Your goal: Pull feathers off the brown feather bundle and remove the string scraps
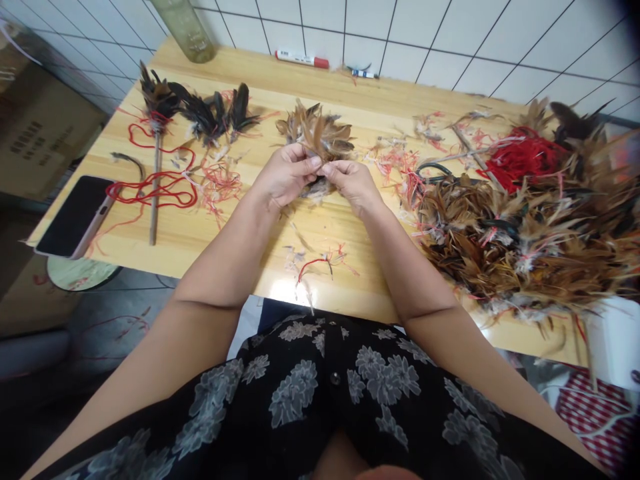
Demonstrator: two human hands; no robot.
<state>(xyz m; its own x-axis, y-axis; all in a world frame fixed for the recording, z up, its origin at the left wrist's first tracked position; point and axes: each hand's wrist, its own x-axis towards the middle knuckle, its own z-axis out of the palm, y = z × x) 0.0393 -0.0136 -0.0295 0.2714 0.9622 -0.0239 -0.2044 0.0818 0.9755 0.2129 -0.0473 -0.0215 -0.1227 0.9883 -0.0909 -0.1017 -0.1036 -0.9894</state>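
Observation:
My left hand [284, 177] and my right hand [353, 183] meet over the middle of the wooden table [350, 280]. Both are pinched closed on a bunch of brown feathers [317, 135] that fans out above my fingertips. A big heap of loose brown feathers [530, 233] lies to the right of my right hand. To the left lies a stick with dark feathers bound to its top [156, 143], with red string [160, 190] looped around it.
A black phone [75, 215] rests at the table's left edge. Scissors [440, 172] and a red thread bundle [523, 155] lie right of centre. A red-capped marker [301, 59] and a green bottle [185, 28] stand at the tiled wall. Cardboard boxes [40, 127] are at left.

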